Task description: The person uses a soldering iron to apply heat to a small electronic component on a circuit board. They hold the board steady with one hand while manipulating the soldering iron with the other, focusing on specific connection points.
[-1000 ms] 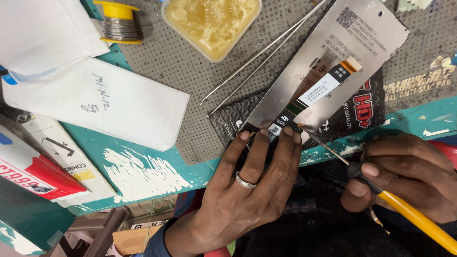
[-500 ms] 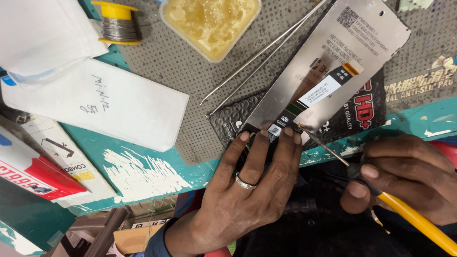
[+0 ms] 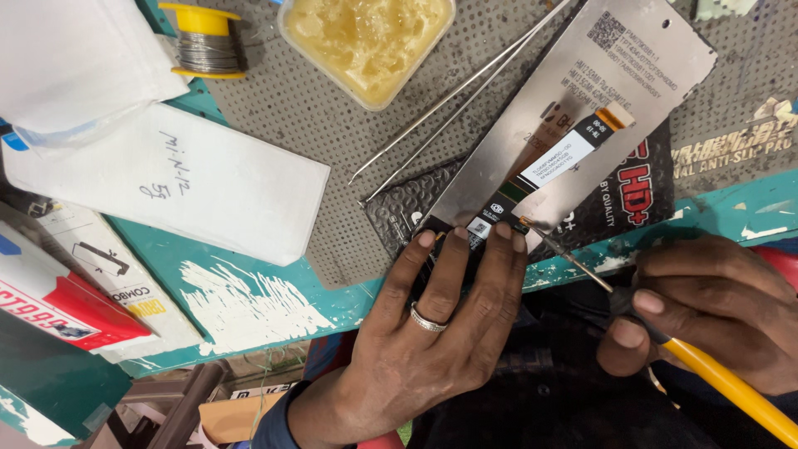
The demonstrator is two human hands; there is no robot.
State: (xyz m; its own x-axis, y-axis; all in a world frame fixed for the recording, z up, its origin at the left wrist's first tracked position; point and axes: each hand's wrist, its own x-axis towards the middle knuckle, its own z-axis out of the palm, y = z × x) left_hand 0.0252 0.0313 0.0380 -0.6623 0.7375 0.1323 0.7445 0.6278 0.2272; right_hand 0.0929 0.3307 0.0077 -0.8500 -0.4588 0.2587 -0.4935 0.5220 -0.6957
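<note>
— Two hands at the counter's near edge?
— Yes. Left hand, fingers spread, presses the silvery flat display panel onto a dotted grey mat; right hand, fingers clamped on a yellow-handled soldering iron, tip at the panel's flex cable.

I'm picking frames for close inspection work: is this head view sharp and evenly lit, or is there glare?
Head view: sharp on the left hand and soldering iron tip; soft sheen, no blown-out glare, on the metal screen back; the dark area under the right hand loses detail.
</note>
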